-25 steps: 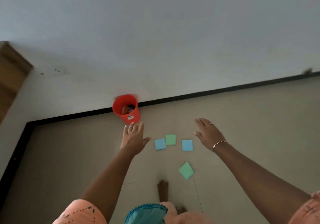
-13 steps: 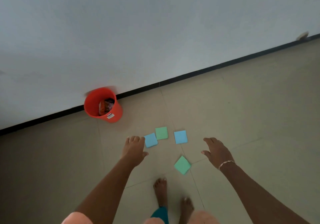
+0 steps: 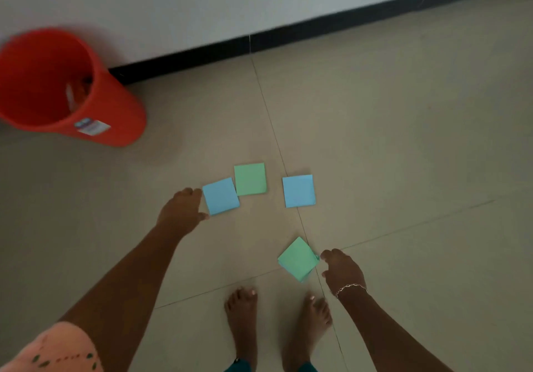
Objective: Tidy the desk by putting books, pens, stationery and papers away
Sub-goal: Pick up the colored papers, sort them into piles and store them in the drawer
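Nearest are the person's two bare feet [image 3: 242, 314] on the tiled floor [image 3: 418, 170]. Just beyond them the right hand [image 3: 343, 270], with a chain bracelet [image 3: 350, 287] at the wrist, has curled fingers at the right corner of the near green sticky-note pad [image 3: 297, 259]. That corner looks slightly raised, but I cannot tell whether it is pinched or only touched.

Farther and to the left, the left hand [image 3: 180, 213] reaches the left edge of the left blue sticky-note pad [image 3: 220, 195]. Fingers and thumb are spread along that edge, and nothing is held.

A far green sticky-note pad [image 3: 250, 178] touches or overlaps the left blue pad's far right corner. A right blue sticky-note pad [image 3: 298, 190] lies apart on the right.

These pads are probably light, thin and flexible, and they lie flat on smooth tile. It would probably work best to lift a corner or edge first, then pinch across the thickness so loose sheets do not fan.

Far left, a red bucket [image 3: 121, 118] stands by the wall's black skirting [image 3: 317, 30].
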The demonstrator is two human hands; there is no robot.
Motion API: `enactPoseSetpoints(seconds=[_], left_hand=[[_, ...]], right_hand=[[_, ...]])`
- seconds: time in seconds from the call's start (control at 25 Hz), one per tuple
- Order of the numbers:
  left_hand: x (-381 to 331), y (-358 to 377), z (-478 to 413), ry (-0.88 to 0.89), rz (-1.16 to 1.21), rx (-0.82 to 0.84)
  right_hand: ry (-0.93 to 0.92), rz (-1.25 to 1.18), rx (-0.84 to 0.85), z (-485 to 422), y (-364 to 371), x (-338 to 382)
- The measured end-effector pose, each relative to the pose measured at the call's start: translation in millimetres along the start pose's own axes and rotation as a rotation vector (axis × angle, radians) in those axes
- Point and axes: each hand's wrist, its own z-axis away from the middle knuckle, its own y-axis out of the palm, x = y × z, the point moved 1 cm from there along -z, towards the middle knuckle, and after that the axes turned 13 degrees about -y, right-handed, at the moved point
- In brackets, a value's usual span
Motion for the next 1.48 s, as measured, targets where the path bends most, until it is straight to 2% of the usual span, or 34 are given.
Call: enactPoseSetpoints(seconds=[0.2, 0.44, 0.64, 0.76, 1.04, 1.28, 1.36, 1.48], left_hand=[[-21.9, 80.7, -96.1, -0.009, 0.003, -0.068], [-29.8, 139.0, -146.3, -0.022, -0.166, -0.232], [-24.5, 141.1, -157.4, -0.052, -0.106, -0.302], [-26.1, 132.9, -166.4, -0.071, -0.054, -0.271], [-26.2, 131.2, -168.8, -0.189, -0.138, -0.23], [-11.7, 136.7, -117.0, -0.236, 0.31, -0.199], [-4.1, 129.2, -78.1, -0.197, 0.532, -0.122], [0.0, 98.6, -9.8, -0.27, 0.977, 0.05]], right_hand=[[0.006, -0.002, -0.036, -93.7, 89.8, -35.3], [0.045, -0.017, -0.18, -145.0, 138.8, -42.4], [0.048, 0.03, -0.231, -149.1, 145.7, -47.5], [0.031, 0.039, -0.206, -149.6, 145.1, -46.1], [0.001, 0.058, -0.113, -149.3, 138.5, -47.3], [0.039, -0.13, 0.034, -116.5, 104.2, -43.1], [0.085, -0.253, -0.019, -86.6, 74.3, -38.4], [0.073, -0.431, -0.135, -31.5, 20.8, -25.1]])
